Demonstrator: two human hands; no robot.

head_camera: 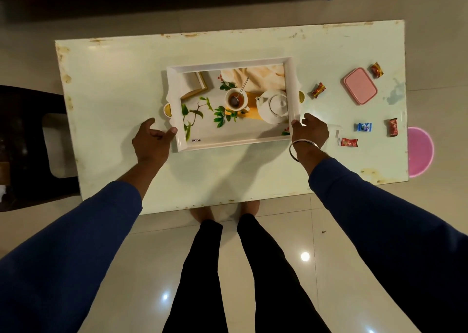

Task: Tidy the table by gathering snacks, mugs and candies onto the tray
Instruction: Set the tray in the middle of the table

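Holding the tray at both short ends, I have my left hand with its thumb touching the near left corner of the rim and fingers curled beside it, and my right hand with fingertips pinching the near right corner. The tray lies flat on the counter between my hands, with nothing on it (the teapot and cup inside are only a printed picture).

I judge the tray to be light and stiff, probably plastic with a smooth rim that can slip, so the small golden handles at the middle of each end, just beyond my fingers, would be a safer place to hold.

To the outside of my right hand lie the things to gather: a red candy close by, another red candy near my wrist, a blue candy, a dark red one further out, and one more beside the pink box. The candies are light, with crinkly wrappers, easy to pinch at the twisted ends. The box looks rigid; I would take it by its long sides. I see no mugs.
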